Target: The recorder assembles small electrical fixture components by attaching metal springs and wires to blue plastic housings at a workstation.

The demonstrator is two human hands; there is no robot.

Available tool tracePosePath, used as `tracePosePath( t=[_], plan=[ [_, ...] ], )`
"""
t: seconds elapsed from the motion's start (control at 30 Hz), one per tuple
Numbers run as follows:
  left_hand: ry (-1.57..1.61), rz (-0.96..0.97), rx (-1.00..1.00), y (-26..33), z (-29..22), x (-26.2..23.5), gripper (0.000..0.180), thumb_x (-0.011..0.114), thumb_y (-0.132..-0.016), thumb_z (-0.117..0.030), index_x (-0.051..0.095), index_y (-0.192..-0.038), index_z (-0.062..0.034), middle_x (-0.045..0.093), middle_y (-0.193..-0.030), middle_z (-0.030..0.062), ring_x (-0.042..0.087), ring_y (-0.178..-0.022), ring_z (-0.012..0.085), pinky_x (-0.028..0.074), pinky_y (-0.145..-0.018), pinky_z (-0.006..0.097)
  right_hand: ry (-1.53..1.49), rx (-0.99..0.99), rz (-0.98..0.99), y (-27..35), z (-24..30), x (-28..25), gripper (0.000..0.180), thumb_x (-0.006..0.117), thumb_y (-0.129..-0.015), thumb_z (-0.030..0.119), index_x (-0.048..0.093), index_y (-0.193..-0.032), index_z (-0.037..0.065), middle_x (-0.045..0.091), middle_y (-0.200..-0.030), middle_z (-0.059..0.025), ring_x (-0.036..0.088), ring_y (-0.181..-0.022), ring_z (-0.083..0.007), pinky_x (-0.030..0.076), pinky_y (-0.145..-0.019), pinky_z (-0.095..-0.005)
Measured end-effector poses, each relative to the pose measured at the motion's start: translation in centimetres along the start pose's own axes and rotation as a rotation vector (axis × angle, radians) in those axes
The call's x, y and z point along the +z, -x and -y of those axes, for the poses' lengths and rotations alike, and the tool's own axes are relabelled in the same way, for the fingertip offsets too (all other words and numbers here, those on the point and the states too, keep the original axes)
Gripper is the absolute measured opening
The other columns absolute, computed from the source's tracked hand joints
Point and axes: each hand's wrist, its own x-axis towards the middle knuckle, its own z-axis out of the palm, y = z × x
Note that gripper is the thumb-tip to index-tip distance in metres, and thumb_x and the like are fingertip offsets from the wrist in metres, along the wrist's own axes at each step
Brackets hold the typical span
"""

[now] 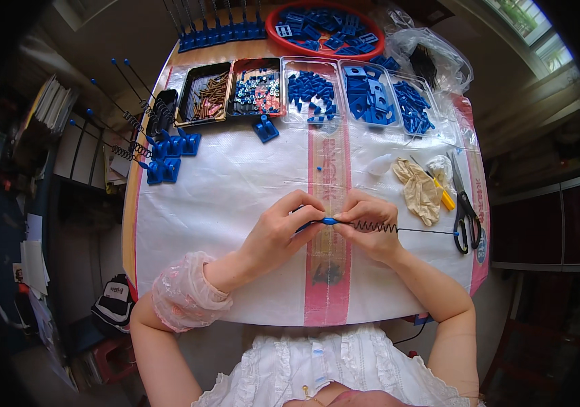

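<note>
At the middle of the near table, my left hand (278, 225) is closed on a blue plastic piece (329, 220), much of which its fingers hide. My right hand (370, 229) pinches a thin black rod with a coiled spring (376, 227) where it meets that piece. The rod points right and ends in a small blue tip (456, 234). The fingertips of both hands nearly meet. Beyond the hands lies a tiny blue part (319, 169). A finished-looking blue base (265, 129) without a rod sits farther off, below the trays.
A row of trays holds brown screws (212, 95), small nuts (256, 88), and blue parts (312, 91). Blue bases with spring rods (164, 163) stand at left. Scissors (465, 217), a yellow-handled tool (446, 198) and a beige glove (417, 191) lie right. A red basin (273, 34) stands behind.
</note>
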Motion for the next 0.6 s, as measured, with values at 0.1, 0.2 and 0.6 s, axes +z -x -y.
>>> tracePosePath(
  t=[0.1,0.2,0.6],
  plan=[
    [-0.047,-0.005,0.031,0.03,-0.03,-0.02,0.021,0.074,-0.081,0.004,0.065,-0.099,-0.0016,0.063,-0.103,0.0105,0.066,-0.091,0.0274,0.055,-0.076,0.035,-0.045,0.017,-0.003,0.03,0.36,0.20,0.015,0.075,-0.076,-0.011,0.073,-0.086,0.000,0.064,-0.085,-0.0063,0.060,-0.077,-0.0111,0.046,-0.064,-0.0242],
    [-0.104,-0.012,0.067,-0.07,-0.08,-0.09,0.022,0.076,-0.079,0.002,0.065,-0.098,-0.0030,0.064,-0.102,0.0091,0.066,-0.091,0.0280,0.055,-0.086,0.040,-0.040,-0.009,0.006,0.07,0.09,0.04,0.016,0.075,-0.076,-0.011,0.074,-0.087,0.000,0.064,-0.085,-0.0063,0.060,-0.078,-0.0116,0.046,-0.065,-0.0247],
    [-0.328,-0.048,0.180,-0.27,-0.19,-0.41,0.022,0.080,-0.078,-0.009,0.065,-0.094,-0.0098,0.067,-0.097,0.0010,0.067,-0.091,0.0203,0.043,-0.105,0.052,0.012,-0.068,0.030,-0.07,0.25,-0.14,0.019,0.075,-0.075,-0.011,0.076,-0.088,0.002,0.066,-0.085,-0.0052,0.059,-0.077,-0.0108,0.044,-0.065,-0.0237]
  ],
)
